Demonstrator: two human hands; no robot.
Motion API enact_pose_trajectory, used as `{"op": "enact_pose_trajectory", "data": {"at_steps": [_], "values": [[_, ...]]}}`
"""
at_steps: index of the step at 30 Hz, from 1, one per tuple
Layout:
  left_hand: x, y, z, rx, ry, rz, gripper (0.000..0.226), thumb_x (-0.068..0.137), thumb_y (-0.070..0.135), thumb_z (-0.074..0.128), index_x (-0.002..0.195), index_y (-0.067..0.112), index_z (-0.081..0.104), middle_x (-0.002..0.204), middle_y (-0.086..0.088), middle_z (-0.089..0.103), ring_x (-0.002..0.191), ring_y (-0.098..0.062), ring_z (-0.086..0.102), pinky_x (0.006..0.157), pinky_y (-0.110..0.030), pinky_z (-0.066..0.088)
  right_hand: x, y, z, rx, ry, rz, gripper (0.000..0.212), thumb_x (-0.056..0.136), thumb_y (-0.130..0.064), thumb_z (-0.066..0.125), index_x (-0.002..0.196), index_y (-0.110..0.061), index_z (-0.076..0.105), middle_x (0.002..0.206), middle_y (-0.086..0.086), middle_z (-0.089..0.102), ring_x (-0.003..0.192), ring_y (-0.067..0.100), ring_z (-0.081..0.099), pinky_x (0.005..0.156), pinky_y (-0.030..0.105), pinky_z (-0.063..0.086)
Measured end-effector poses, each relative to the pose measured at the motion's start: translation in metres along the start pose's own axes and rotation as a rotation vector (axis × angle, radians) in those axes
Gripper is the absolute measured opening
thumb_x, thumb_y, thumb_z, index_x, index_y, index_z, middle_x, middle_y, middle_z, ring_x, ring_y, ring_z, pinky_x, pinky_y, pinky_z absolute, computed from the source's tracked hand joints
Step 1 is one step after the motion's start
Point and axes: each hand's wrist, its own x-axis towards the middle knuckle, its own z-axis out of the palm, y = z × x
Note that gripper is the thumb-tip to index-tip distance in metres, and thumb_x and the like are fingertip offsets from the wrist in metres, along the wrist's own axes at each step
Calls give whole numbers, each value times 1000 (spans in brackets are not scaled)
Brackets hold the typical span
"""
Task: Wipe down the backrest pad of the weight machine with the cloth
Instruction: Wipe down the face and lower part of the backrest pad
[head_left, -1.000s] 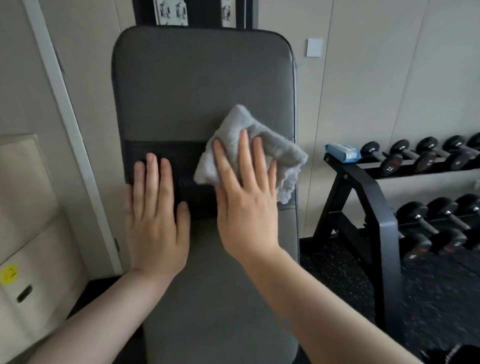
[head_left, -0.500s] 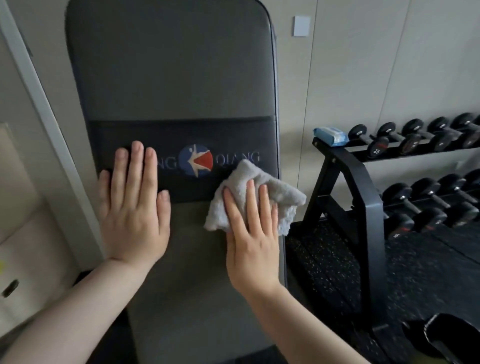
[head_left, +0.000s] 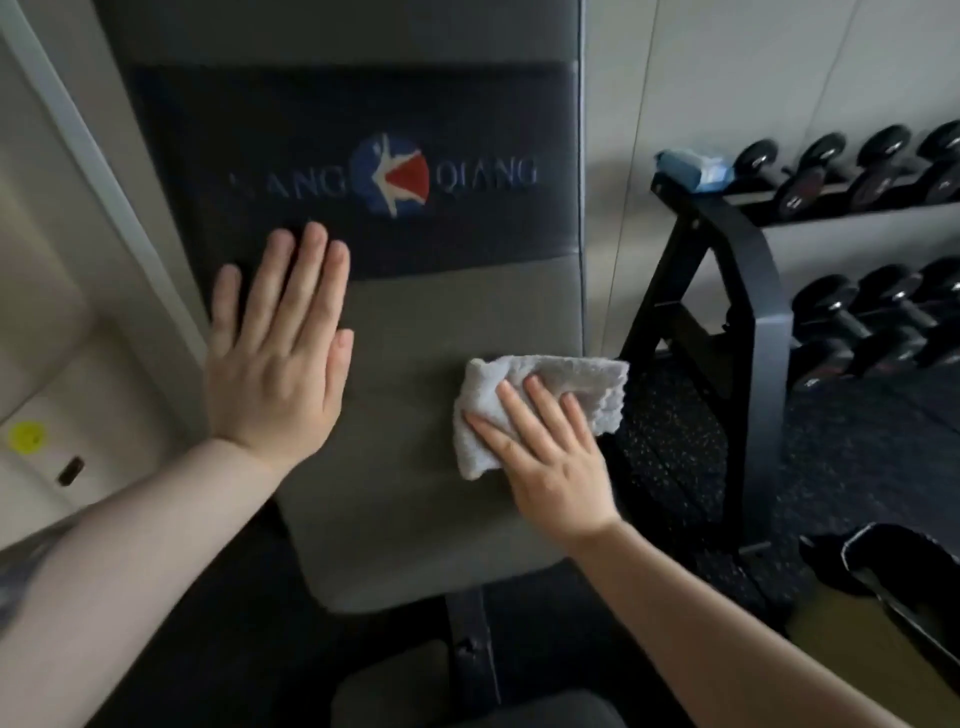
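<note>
The grey backrest pad (head_left: 415, 322) stands upright in front of me, with a dark band and a red-and-blue logo across it. My right hand (head_left: 550, 457) presses a crumpled light grey cloth (head_left: 550, 379) flat against the pad's lower right part, fingers straight. The cloth overhangs the pad's right edge a little. My left hand (head_left: 275, 353) rests flat on the pad's left side, fingers straight, fingertips on the lower edge of the dark band.
A black dumbbell rack (head_left: 748, 322) with several dumbbells stands close on the right, with a blue packet (head_left: 693, 169) on its top corner. A beige panel (head_left: 47, 332) is at the left. Below the pad are a dark post (head_left: 472, 639) and seat.
My right hand has wiped the cloth downward, from over the dark band to the pad's lower right part. The logo is uncovered. My left hand stays flat on the left side.
</note>
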Motion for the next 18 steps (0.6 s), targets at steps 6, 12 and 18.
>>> {"op": "enact_pose_trajectory", "data": {"at_steps": [6,12,18], "values": [[-16,2,2,41,-5,-15,54,104,29,28,155,13,14,159,-10,22,148,-25,13,120,-40,0,12,-47,4,212,149,552,57,94,-6,48,147,-21,33,157,15,20,148,33,2,120,47,3],[-17,2,-4,58,-27,18,52,104,27,25,152,8,23,157,-12,27,146,-30,24,118,-50,13,-84,-63,37,36,-346,-357,81,76,-2,41,150,-29,22,162,-6,2,149,17,-6,118,38,-6],[-18,-1,0,60,9,15,49,104,26,28,149,8,33,153,-11,37,141,-31,34,115,-52,20,-79,-112,40,46,-431,-366,74,79,-5,30,149,-29,29,161,-7,10,148,17,5,118,38,-5]]}}
